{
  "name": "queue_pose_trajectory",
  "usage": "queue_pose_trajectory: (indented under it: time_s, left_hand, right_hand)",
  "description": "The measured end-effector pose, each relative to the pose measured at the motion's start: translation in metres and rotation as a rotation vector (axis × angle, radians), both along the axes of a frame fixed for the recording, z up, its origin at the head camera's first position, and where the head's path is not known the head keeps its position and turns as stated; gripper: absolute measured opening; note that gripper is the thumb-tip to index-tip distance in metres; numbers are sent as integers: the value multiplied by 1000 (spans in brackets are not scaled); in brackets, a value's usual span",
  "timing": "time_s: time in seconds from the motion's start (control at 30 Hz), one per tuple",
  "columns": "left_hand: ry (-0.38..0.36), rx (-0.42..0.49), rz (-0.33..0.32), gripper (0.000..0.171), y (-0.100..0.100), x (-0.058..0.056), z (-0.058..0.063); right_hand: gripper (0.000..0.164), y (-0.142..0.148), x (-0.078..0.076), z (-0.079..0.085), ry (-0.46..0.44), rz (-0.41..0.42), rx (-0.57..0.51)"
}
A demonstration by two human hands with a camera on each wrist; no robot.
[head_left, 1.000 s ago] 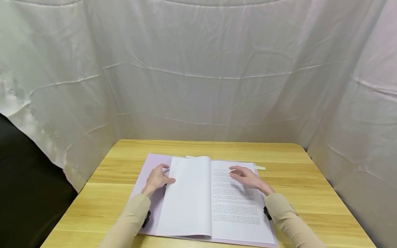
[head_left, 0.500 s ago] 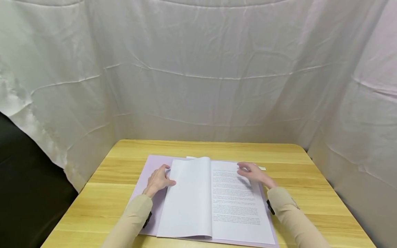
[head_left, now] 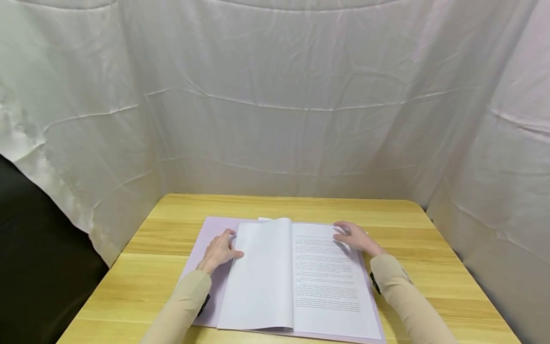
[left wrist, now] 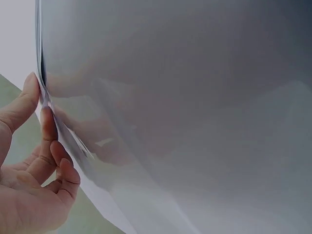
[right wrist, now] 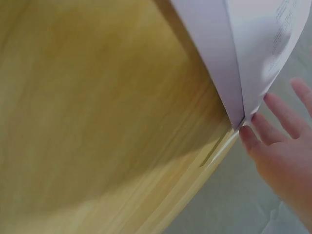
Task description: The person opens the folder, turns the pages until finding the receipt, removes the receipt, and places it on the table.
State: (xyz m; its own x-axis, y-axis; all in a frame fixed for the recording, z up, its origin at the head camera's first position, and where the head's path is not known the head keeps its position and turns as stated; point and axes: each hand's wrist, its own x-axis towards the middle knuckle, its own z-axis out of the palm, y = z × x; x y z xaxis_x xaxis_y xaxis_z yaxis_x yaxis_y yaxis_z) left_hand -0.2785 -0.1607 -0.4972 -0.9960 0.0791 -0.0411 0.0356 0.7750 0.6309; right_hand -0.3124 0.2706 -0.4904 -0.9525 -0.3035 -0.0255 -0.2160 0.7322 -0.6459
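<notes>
A lilac folder [head_left: 213, 228] lies spread on the table, with white sheets on both sides. My left hand [head_left: 218, 251] is at the left edge of the turned-over blank pages [head_left: 262, 272]. In the left wrist view the left hand [left wrist: 34, 170] pinches the edge of these glossy pages [left wrist: 195, 122] between thumb and forefinger. My right hand [head_left: 354, 238] is at the upper right corner of the printed page [head_left: 326, 282]. In the right wrist view, fingertips of the right hand [right wrist: 282, 141] touch the page corner, fingers spread and not curled round it.
The wooden table [head_left: 429, 267] extends around the folder on its left, right and far sides. Pale cloth [head_left: 275, 119] hangs behind and on both sides. A black surface [head_left: 34, 258] shows at the far left. A pale strip [right wrist: 226, 146] lies beneath the folder corner.
My right hand has moved right and slightly away, from over the printed page to its upper right corner, covering most of the pale tab there. The left hand has barely shifted.
</notes>
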Motion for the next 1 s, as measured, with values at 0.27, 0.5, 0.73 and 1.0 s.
queue_pose_trajectory:
  time_s: [0.27,0.5,0.73,1.0]
  left_hand:
    - [25,-56,-45,62,0,2,0]
    - [67,-134,-201,63,-4,0,-3]
    - [-48,-134,-299,66,-9,0,-1]
    - [-110,-182,-321,66,-10,0,3]
  right_hand:
    - [49,1,-2,-2,26,-26,33]
    - [47,2,-4,-6,81,-30,10]
    - [44,2,-4,-7,161,-41,1]
    - [42,5,-6,-5,199,-154,-29]
